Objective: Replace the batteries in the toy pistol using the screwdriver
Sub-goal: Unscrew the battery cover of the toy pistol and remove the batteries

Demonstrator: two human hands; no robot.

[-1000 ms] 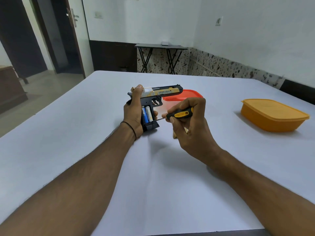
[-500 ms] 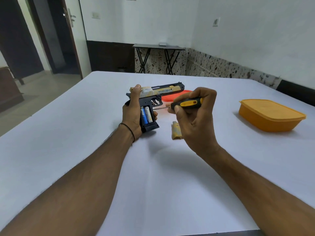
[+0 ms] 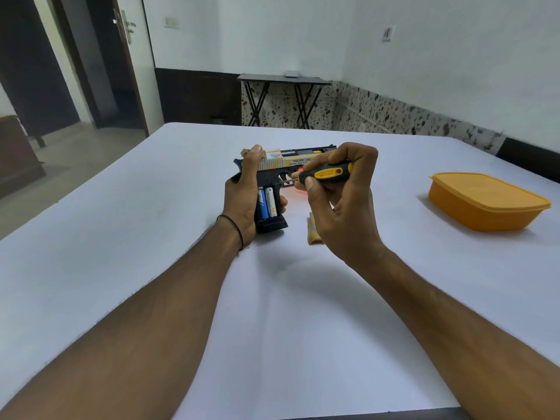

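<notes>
Near the middle of the table (image 3: pixel 145 237), the left hand (image 3: pixel 242 201) holds the pistol (image 3: pixel 272 174) upright with its butt resting on the surface. Its fingers (image 3: pixel 283 203) are wrapped round the grip and the thumb is up on the rear of the slide. That hold braces the toy and turns the open side of the grip toward the person, so the bay can be seen and reached.

Two batteries (image 3: pixel 267 203), one blue and one pale, sit side by side in the bay. A tan piece, probably the bay's cover (image 3: pixel 313 230), lies on the table just right of the butt, partly hidden by the right hand (image 3: pixel 342 213). It is close by, likely so it can go back on.

The right hand grips the screwdriver (image 3: pixel 327 173), fingers curled over the black-and-yellow handle and the thumb pressed against it. The shaft points left, with its tip at the frame by the trigger, just above the bay. I cannot tell whether it touches. The tool is kept low and near level, which suits levering a cell out.

I cannot tell whether these cells are old or new. An orange box (image 3: pixel 485 204) stands well apart on the right.
</notes>
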